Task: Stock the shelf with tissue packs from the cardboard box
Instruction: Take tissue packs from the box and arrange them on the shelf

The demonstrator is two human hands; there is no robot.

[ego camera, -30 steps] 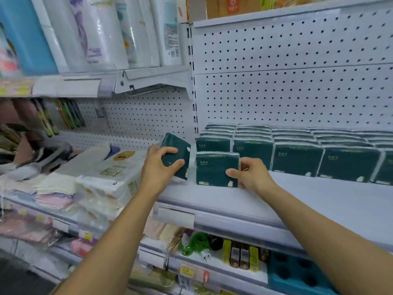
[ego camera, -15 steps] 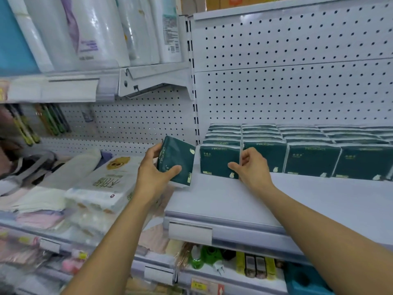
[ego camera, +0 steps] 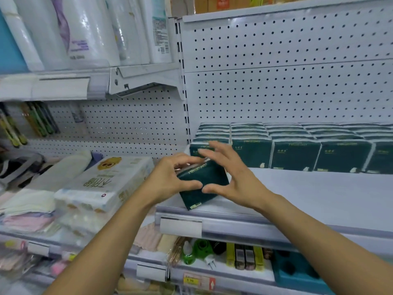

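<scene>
The pack (ego camera: 202, 184) in the left hand (ego camera: 168, 179) was wrapped in dark green plastic film with a soft sheen, its print pale. The stocked packs (ego camera: 295, 154) behind wore the same film, glossy along their top edges. The shelf (ego camera: 319, 192) looked like painted metal, white, smooth and matt; the pegboard (ego camera: 287, 81) behind it was the same painted sheet, punched with small holes. The price rail (ego camera: 223, 226) was clear, shiny plastic over a paper label. The big rolls (ego camera: 85, 30) above were sealed in glossy, wrinkled film that caught the light. The white bundle (ego camera: 110, 184) at left was wrapped in smooth printed plastic.
</scene>
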